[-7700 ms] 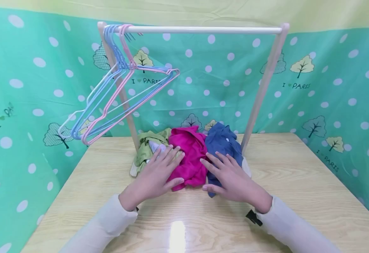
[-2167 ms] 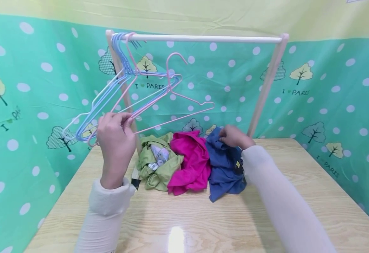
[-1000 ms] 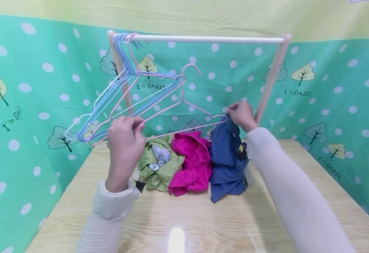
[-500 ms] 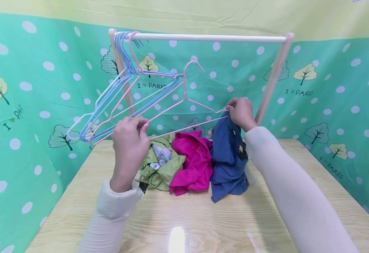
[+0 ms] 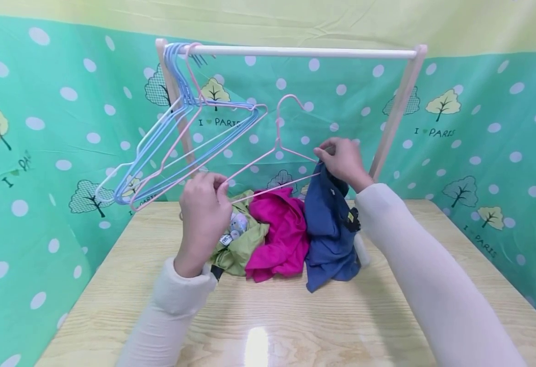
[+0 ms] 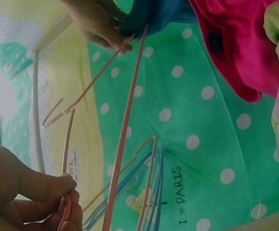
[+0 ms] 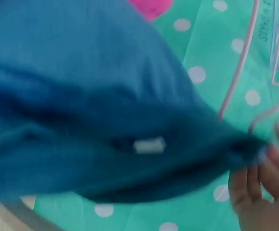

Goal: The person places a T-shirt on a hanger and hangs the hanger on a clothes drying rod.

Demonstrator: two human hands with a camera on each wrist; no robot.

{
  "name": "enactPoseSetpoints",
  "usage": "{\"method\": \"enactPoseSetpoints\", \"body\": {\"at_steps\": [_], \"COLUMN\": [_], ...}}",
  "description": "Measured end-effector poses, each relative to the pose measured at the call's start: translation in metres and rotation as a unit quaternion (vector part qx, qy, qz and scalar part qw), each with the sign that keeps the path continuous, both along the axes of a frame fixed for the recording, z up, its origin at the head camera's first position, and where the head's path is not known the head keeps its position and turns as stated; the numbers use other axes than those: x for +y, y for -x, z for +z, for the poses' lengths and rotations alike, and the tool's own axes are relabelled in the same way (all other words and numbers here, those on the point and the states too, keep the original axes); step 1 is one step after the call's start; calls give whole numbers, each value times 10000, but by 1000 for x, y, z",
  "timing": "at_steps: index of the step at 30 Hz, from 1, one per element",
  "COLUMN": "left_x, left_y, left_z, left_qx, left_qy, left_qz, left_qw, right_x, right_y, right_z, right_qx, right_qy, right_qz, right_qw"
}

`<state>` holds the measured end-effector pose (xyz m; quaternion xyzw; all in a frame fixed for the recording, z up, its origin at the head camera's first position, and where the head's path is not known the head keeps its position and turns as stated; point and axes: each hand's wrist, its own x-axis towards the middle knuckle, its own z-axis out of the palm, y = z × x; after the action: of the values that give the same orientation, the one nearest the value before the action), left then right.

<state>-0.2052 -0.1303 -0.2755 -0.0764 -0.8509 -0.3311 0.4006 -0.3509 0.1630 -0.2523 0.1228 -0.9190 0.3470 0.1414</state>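
I count one left hand (image 5: 205, 211), one right hand (image 5: 342, 158), one green garment (image 5: 245, 252), one magenta garment (image 5: 279, 237), one blue garment (image 5: 327, 237), one rack (image 5: 420, 50) with two posts (image 5: 398, 112) and one bar (image 5: 295, 51), and two pink hangers (image 5: 278, 140) (image 5: 200, 98); the blue hangers (image 5: 186, 96) overlap too closely to number.

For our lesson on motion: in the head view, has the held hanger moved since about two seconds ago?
Yes: relative to the bar, the held hanger has moved rightward in the picture and lower.
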Motion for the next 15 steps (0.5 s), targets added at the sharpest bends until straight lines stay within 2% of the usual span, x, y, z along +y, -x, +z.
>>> {"method": "enactPoseSetpoints", "body": {"at_steps": [4, 6, 8, 11, 15], "left_x": [-5, -7, -9, -10, -11], "left_y": [1, 1, 1, 0, -1], "left_z": [1, 2, 3, 3, 4], "left_qx": [-167, -259, -326, -363, -351], "left_qy": [-90, -142, -195, -237, -279], "left_qz": [181, 222, 234, 252, 248], "left_qw": [9997, 9993, 9990, 9987, 9987], "right_x": [9, 13, 16, 19, 22], "right_y": [1, 1, 1, 0, 0], "right_z": [-7, -12, -17, -23, -26], "right_qx": [85, 335, 668, 1088, 1119], "right_qy": [-602, -1104, -1609, -1985, -1733], "right_qz": [981, 1383, 1623, 1643, 1420], "right_qw": [9933, 9836, 9712, 9601, 9681]}}
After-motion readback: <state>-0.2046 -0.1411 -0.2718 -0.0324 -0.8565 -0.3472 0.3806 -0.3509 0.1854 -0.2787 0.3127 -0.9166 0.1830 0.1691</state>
